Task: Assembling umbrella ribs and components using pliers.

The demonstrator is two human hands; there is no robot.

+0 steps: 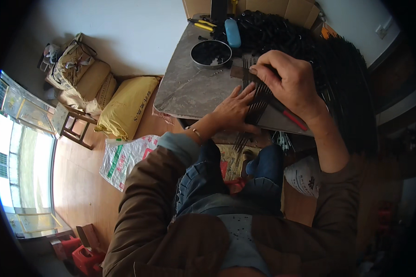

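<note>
Several thin dark strips (258,107) lie side by side across the front edge of the grey tabletop (180,87), their near ends sticking out over my lap. My left hand (235,111) rests on them with its fingers spread. Just above their far ends, my right hand (289,78) is closed in a pinch; what sits between thumb and finger is too small to make out. A flat brown piece (237,71) lies under the strips' far part. Beside my right wrist is a tool with a red handle (295,119), its other end hidden beneath the strips and hand.
A round bowl (192,56) of small black parts stands left of the strips. Behind are a blue case (233,33), yellow-handled pliers (203,25) and a heap of black pieces (272,32). Long dark strands (346,69) hang off the right side. Yellow sack (129,104) on the floor.
</note>
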